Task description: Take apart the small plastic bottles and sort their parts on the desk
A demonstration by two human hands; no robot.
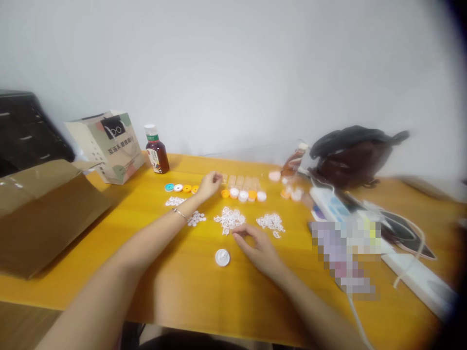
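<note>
My left hand (210, 184) reaches to the far side of the table, fingers drawn together beside the left end of a row of clear, cylinder-like pieces (240, 183). What its fingertips hold, if anything, is too blurred to tell. Near the middle, my right hand (260, 247) hovers palm inward, thumb and index finger slightly apart with nothing visible between them. Its fingertips are close to a pile of white openwork pieces (229, 218). A round white part (222, 257) lies to the left of that hand. Orange and white round caps (242, 196) line up before the clear pieces.
Left are a cardboard box (51, 218), a paper bag (113, 146) and a dark bottle (157, 153). More small white pieces (270, 222) and coloured caps (169, 187) lie around. Another bottle (293, 163), a dark bag (353, 155), power strips (419, 282) and cables occupy the right.
</note>
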